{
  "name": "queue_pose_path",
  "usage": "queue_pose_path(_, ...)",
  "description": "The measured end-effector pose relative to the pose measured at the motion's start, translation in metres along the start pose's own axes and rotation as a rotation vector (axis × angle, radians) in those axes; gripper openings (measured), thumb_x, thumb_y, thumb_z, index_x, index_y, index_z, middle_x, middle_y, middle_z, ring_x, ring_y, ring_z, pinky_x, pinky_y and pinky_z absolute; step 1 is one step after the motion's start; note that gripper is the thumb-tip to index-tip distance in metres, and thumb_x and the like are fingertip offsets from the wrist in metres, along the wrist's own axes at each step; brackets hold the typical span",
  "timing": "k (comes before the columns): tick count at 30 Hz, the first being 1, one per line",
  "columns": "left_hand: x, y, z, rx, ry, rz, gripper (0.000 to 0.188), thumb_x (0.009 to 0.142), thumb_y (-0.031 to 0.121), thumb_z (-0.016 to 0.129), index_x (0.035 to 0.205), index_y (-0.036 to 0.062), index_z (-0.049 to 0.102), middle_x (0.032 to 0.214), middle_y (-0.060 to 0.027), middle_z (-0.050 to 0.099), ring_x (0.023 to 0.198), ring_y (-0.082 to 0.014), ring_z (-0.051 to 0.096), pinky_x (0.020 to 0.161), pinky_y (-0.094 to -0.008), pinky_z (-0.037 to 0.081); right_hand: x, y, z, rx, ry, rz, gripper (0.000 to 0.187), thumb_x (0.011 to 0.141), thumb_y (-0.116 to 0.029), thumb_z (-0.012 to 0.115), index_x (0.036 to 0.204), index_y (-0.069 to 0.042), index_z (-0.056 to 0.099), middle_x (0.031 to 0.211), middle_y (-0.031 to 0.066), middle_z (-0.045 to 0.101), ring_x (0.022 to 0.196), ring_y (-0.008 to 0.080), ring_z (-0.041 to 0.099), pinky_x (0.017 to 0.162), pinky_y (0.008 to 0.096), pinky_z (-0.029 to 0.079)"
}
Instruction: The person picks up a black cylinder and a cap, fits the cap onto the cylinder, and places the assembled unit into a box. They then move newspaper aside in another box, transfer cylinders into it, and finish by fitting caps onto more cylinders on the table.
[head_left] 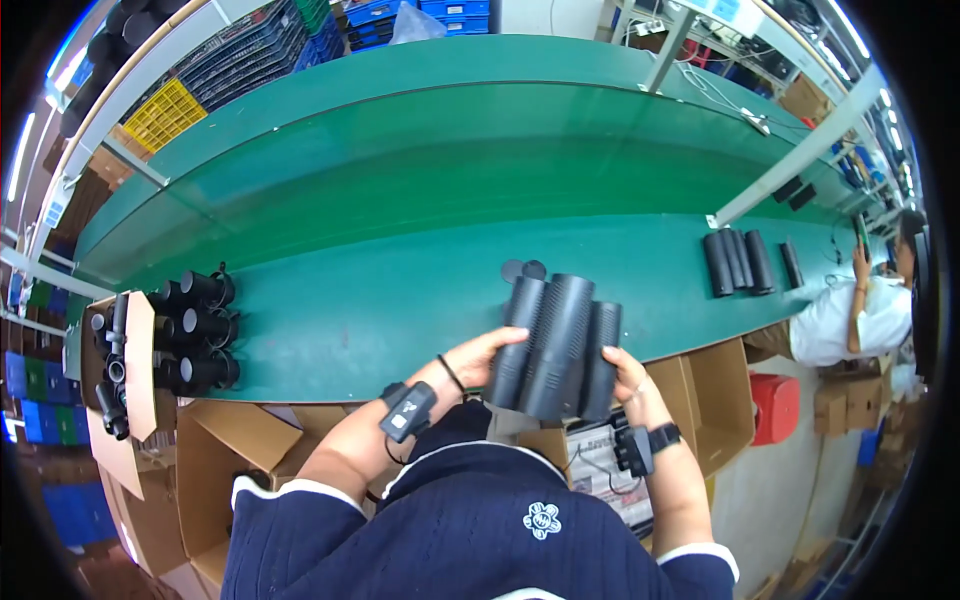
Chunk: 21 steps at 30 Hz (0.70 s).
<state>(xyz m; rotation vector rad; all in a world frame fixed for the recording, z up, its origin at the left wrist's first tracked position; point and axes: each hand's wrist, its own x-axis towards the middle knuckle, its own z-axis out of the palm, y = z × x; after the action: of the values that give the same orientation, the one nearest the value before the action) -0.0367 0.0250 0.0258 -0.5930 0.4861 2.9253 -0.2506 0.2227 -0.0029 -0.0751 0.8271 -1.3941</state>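
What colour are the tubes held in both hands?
Dark grey to black tubes, matte; seen in the head view.

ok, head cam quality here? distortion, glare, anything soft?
Head view: strong fisheye, the green conveyor belt bows toward the rim, corners vignetted black. Glare from strip lights at the left edge. Centre is sharp: both hands, left hand and right hand, on the dark ribbed tubes, no motion blur.

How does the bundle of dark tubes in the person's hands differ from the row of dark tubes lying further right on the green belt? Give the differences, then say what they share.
The held bundle of tubes is gripped between the left hand and the right hand; the row of tubes lies untouched on the green belt. The held bundle is at the belt's near edge; the row lies further right, near a seated co-worker. The held tubes look larger. Both are dark, cylindrical tubes packed side by side.
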Motion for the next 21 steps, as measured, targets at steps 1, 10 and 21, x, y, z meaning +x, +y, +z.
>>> queue_pose_path(1, -0.01, 0.018, -0.01, 0.011, 0.024, 0.035, 0.058, 0.084, 0.026, 0.067, 0.131, 0.0011, 0.045, 0.124, -0.017, 0.057, 0.11, -0.0277, 0.059, 0.098, -0.0442, 0.046, 0.025, -0.003, 0.015, -0.018, -0.038, 0.006, 0.057, 0.082, -0.02, 0.069, 0.128, 0.005, 0.046, 0.119, 0.0171, 0.06, 0.105, 0.027, 0.062, 0.094, 0.0395, 0.05)
queue_pose_path(10, -0.053, 0.098, -0.097, 0.063, 0.56, 0.308, 0.059, 0.085, 0.042, 0.06, 0.129, 0.0041, 0.049, 0.122, -0.0131, 0.06, 0.109, -0.0295, 0.059, 0.097, -0.0464, 0.045, 0.113, -0.021, 0.096, -0.893, -0.353, -0.477, 0.048, 0.084, -0.008, 0.049, 0.132, -0.013, 0.054, 0.121, 0.0001, 0.054, 0.06, 0.0046, 0.03, 0.055, 0.018, 0.03)
queue_pose_path(21, -0.095, 0.077, -0.154, 0.159, 0.335, 0.492, 0.073, 0.077, 0.056, 0.062, 0.128, 0.0055, 0.05, 0.122, -0.0125, 0.059, 0.109, -0.0311, 0.057, 0.097, -0.0458, 0.045, 0.207, 0.041, 0.129, -0.195, -0.214, 0.249, 0.087, 0.07, -0.022, 0.082, 0.141, -0.018, 0.032, 0.123, 0.0121, 0.055, 0.108, 0.0255, 0.059, 0.088, 0.0449, 0.051)
